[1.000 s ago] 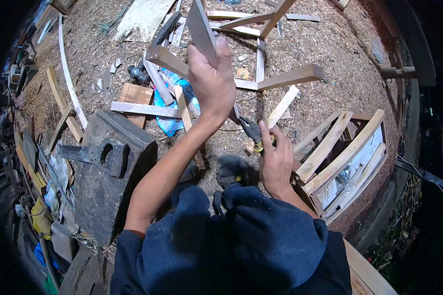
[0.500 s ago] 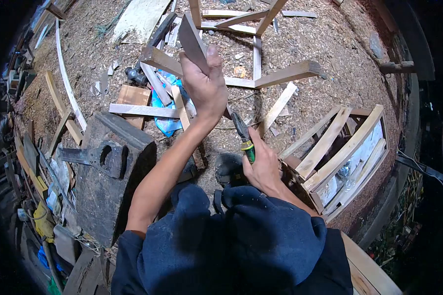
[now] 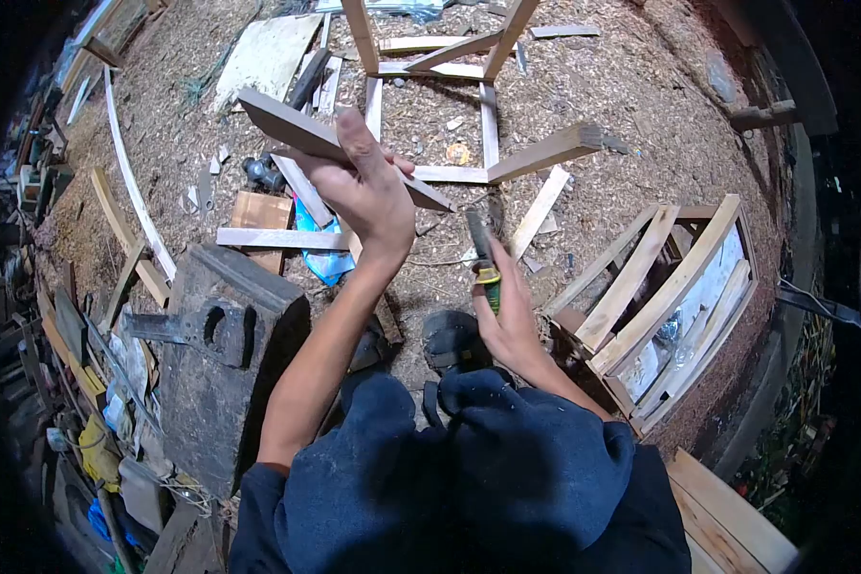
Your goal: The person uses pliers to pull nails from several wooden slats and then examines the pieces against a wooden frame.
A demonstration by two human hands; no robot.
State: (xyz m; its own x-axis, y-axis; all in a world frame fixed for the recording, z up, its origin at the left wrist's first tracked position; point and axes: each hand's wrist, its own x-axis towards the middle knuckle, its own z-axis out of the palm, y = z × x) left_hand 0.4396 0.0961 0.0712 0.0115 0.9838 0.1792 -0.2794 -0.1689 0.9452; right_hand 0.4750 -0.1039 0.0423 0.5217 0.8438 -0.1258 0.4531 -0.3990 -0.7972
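Observation:
My left hand is closed around a thin, flat wooden slat, with the thumb pointing up. The slat slants down to the right, and its pointed lower end comes out past my fingers. In my right hand is a pair of pliers with green and yellow handles. Their dark jaws point away from me, just to the right of the slat's lower end, with a small gap between them. My palm hides part of the handles.
A dark wooden block with a metal-bladed handsaw on it stands at left. A slatted wooden frame is at right. An upturned wooden stool frame stands ahead on chip-covered ground, near a blue plastic bag.
My left hand has turned the slat from steep to slanting, its upper end swinging left. The pliers have turned more upright and sit slightly apart from the slat's lower end.

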